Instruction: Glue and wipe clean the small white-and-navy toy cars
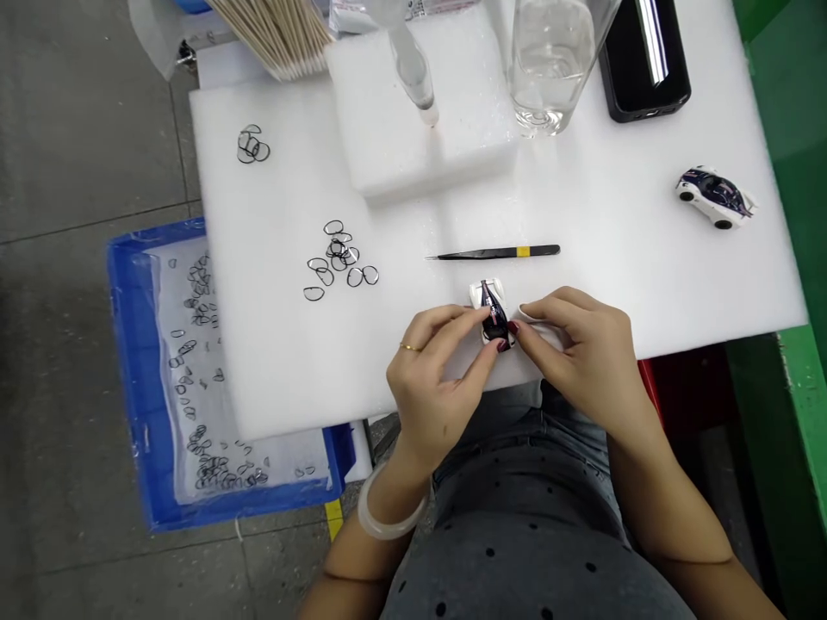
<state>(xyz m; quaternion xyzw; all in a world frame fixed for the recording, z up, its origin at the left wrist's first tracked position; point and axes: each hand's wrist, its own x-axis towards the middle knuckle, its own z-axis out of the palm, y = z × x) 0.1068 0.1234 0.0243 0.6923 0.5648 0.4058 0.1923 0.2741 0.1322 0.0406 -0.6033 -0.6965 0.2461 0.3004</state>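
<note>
Over the table (277,370), left hand (436,383) and right hand (585,357) are flanking the toy sports car (494,315), its long axis running near-to-far; left fingers (456,334) are gripping it, right fingers (556,312) are curling at its right, pinch on white scrap (548,332) unclear.

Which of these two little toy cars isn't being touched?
The toy car on the right side of the white board, near the black device; the other car is gripped by the left hand.

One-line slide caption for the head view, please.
Left hand holds a toy car, right hand at its side; black tweezers lie beyond on white foam.
</note>
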